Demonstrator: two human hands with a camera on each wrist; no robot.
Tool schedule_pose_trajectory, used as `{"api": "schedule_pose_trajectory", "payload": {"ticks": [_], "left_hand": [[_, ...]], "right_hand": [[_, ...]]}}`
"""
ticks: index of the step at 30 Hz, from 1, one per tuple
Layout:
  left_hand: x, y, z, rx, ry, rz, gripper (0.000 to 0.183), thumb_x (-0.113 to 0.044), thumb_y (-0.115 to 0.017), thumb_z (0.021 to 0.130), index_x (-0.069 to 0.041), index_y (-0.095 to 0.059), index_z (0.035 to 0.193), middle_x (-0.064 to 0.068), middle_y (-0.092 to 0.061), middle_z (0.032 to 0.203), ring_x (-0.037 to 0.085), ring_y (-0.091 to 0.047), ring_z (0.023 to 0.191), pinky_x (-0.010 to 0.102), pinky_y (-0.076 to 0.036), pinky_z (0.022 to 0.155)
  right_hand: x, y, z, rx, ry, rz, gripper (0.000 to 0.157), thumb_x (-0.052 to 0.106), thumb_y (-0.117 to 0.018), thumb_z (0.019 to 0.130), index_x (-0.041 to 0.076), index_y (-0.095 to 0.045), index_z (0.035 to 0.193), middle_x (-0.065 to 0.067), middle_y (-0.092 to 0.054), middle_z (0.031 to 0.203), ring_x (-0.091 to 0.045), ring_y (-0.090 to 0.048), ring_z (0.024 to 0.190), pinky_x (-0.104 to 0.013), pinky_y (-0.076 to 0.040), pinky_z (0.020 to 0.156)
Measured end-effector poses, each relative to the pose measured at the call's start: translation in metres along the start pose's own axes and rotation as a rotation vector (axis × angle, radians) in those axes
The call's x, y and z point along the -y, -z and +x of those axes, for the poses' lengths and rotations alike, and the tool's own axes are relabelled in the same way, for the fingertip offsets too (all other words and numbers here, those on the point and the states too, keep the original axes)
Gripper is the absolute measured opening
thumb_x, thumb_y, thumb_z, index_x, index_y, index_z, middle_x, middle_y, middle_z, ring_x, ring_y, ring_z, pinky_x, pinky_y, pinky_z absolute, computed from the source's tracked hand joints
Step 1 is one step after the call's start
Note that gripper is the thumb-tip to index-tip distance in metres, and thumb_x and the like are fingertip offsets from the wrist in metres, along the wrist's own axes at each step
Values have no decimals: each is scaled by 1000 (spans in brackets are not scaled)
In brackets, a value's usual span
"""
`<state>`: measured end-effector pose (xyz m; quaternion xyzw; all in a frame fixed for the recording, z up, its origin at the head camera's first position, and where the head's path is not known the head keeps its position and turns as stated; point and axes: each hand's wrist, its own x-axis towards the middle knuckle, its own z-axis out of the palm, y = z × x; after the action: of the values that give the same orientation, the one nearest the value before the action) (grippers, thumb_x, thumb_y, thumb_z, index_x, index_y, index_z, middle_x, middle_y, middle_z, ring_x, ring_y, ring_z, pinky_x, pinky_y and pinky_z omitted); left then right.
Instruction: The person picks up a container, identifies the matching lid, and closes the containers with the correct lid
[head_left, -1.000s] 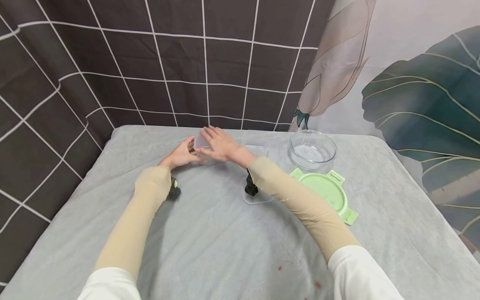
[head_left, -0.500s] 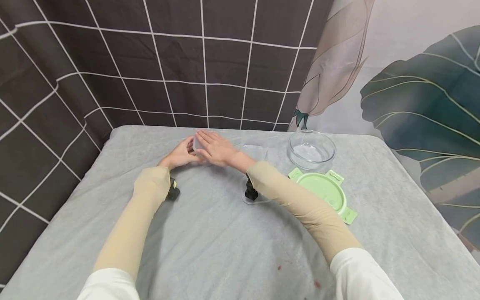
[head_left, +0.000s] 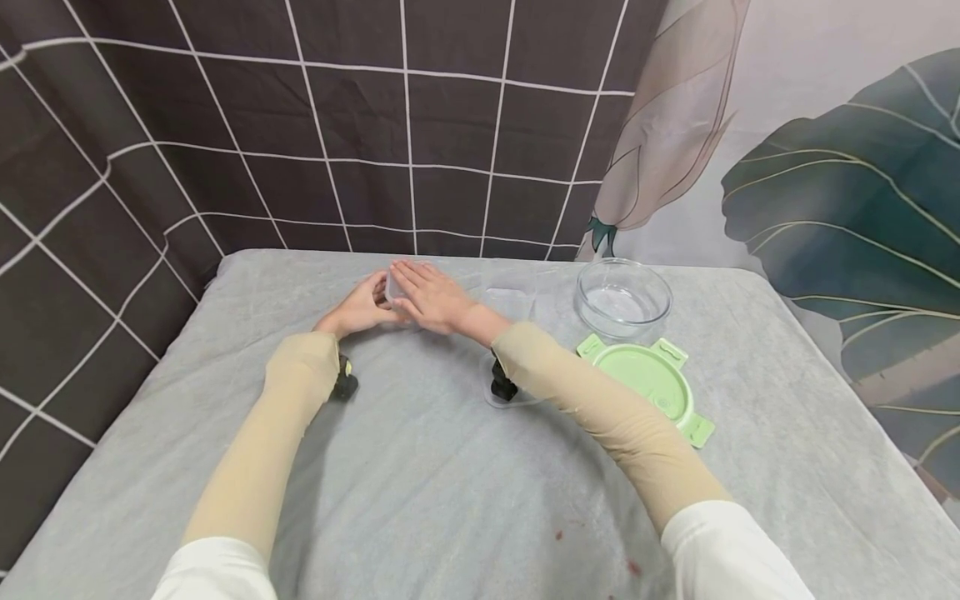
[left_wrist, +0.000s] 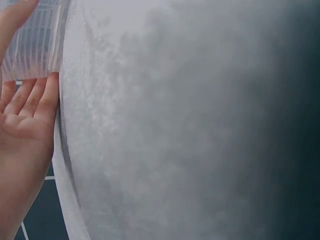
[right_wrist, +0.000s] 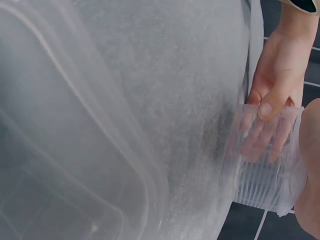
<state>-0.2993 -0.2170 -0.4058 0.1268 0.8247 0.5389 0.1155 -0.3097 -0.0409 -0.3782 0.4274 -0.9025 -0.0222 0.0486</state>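
My left hand (head_left: 360,308) grips a small clear plastic container (right_wrist: 262,185) near the far edge of the table. In the right wrist view the left thumb lies on the near side and the fingers show through the clear wall. Fine ribs or slots run along the container. My right hand (head_left: 435,298) lies over its top with fingers straight and together, hiding most of it in the head view. The left wrist view shows the left fingertips at the ribbed wall.
A rounded clear plastic rim (head_left: 510,405) shows beneath the right wrist. Right of the arm stands a round glass bowl (head_left: 624,302), with a green clip lid (head_left: 647,377) in front of it. Grey cloth (head_left: 420,483) covers the table; a dark gridded curtain (head_left: 360,125) hangs behind.
The right hand has come down slightly over the container, its fingers drawing together, then stayed there. The left hand keeps its grip; the bowl and green lid have not moved.
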Motion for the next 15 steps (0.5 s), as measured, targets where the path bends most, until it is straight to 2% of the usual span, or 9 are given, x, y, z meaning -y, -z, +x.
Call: {"api": "schedule_pose_trajectory", "payload": {"ticks": [15], "left_hand": [[2, -1, 1, -8, -1, 24, 93, -8, -73, 73, -2, -13, 143, 19, -17, 150, 31, -19, 138, 41, -30, 110]], "right_hand": [[3, 2, -2, 13, -11, -37, 57, 39, -18, 98, 8, -12, 145, -7, -15, 153, -20, -12, 142, -35, -13, 118]]}}
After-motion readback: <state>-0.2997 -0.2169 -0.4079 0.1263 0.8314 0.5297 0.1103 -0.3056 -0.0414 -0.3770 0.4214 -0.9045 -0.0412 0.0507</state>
